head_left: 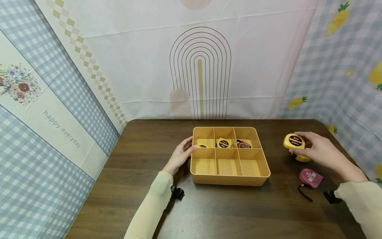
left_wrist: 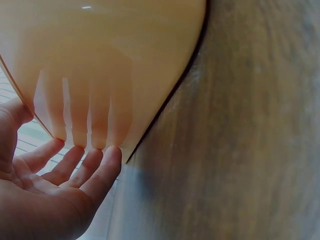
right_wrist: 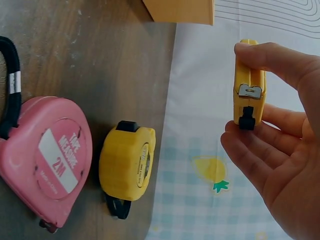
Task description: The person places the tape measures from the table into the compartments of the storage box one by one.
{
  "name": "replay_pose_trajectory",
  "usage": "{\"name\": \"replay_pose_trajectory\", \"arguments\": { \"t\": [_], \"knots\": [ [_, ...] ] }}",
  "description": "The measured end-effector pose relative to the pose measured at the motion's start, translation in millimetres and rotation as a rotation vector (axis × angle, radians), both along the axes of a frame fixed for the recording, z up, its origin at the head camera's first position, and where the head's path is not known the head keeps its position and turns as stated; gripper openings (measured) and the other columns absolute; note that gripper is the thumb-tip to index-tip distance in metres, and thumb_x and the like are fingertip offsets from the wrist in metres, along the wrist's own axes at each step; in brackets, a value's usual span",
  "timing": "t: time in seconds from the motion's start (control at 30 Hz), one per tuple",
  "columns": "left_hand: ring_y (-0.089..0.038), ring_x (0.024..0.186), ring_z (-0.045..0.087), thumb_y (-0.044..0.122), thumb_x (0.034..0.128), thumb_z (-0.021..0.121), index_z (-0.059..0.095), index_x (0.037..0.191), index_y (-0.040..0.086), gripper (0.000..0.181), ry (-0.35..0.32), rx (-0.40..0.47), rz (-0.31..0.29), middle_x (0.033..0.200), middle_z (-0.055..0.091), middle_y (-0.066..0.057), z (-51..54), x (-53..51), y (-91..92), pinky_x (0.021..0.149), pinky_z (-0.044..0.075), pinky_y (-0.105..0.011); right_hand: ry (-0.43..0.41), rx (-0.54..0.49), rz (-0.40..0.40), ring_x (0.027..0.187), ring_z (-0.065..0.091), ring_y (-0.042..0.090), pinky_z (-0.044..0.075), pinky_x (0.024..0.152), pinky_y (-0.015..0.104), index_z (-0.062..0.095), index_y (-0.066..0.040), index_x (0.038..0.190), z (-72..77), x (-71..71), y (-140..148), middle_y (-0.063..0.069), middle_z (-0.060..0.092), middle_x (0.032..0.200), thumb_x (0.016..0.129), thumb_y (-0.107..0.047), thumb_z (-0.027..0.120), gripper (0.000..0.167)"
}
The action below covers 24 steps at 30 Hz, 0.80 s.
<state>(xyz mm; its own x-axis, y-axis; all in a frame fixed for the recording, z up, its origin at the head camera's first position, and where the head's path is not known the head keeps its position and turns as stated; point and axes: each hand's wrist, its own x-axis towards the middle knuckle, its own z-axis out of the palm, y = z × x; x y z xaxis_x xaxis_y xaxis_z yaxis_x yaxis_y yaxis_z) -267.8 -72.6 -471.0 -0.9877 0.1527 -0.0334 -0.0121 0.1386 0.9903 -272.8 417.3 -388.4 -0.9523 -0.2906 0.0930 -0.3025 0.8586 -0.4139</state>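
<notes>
My right hand (head_left: 323, 151) pinches a yellow tape measure (head_left: 294, 141) between thumb and fingers; the right wrist view shows this tape (right_wrist: 249, 82) edge-on, held above the table by the hand (right_wrist: 285, 120). Under it lies another yellow tape measure (right_wrist: 125, 162), with a pink one (head_left: 311, 178) nearer the front. A tan six-compartment box (head_left: 229, 179) stands to the left. My left hand (head_left: 179, 156) holds its left side, thumb at the rim and fingertips against the outer wall, as the left wrist view shows (left_wrist: 65, 185).
The box's three back compartments each contain a tape measure: a partly hidden one (head_left: 202, 145) at left, a yellow one (head_left: 223, 143) in the middle, an orange-and-black one (head_left: 243, 144) at right. A black strap (head_left: 305, 193) trails from the pink tape. Patterned cloth hangs behind the table.
</notes>
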Motion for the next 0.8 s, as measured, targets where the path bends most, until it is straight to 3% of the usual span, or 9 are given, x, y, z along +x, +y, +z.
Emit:
{"name": "replay_pose_trajectory", "arguments": {
  "t": [0.27,0.6,0.8],
  "knots": [
    [-0.030,0.133,0.050,0.021,0.1033,0.059,0.037,0.155,0.007,0.059,0.009,-0.010,0.008,0.149,0.049,-0.020,-0.7,0.1,-0.5,0.102,0.048,-0.047,-0.014,-0.002,-0.013,0.101,0.062,0.044,0.050,0.077,0.057,0.045,0.010,0.143,6.4,-0.2,-0.4,0.032,0.056,0.126,0.087,-0.048,0.078,0.087],
    [-0.035,0.136,0.046,0.018,0.1042,0.058,0.032,0.157,0.004,0.060,0.000,0.007,-0.022,0.152,0.043,-0.024,-0.5,-1.1,-1.5,0.104,0.046,-0.050,0.080,0.008,0.009,0.095,0.064,0.041,0.051,0.071,0.048,0.050,0.012,0.138,11.1,-2.3,2.5,0.031,0.059,0.120,0.084,-0.041,0.082,0.082],
    [-0.036,0.137,0.045,0.019,0.1045,0.057,0.030,0.157,0.003,0.061,-0.007,0.001,-0.028,0.153,0.042,-0.025,-0.3,-0.8,-1.6,0.105,0.044,-0.052,0.091,0.013,0.003,0.097,0.063,0.042,0.050,0.074,0.054,0.050,0.011,0.139,12.6,-3.1,2.7,0.032,0.058,0.122,0.086,-0.040,0.081,0.080]
  ]
}}
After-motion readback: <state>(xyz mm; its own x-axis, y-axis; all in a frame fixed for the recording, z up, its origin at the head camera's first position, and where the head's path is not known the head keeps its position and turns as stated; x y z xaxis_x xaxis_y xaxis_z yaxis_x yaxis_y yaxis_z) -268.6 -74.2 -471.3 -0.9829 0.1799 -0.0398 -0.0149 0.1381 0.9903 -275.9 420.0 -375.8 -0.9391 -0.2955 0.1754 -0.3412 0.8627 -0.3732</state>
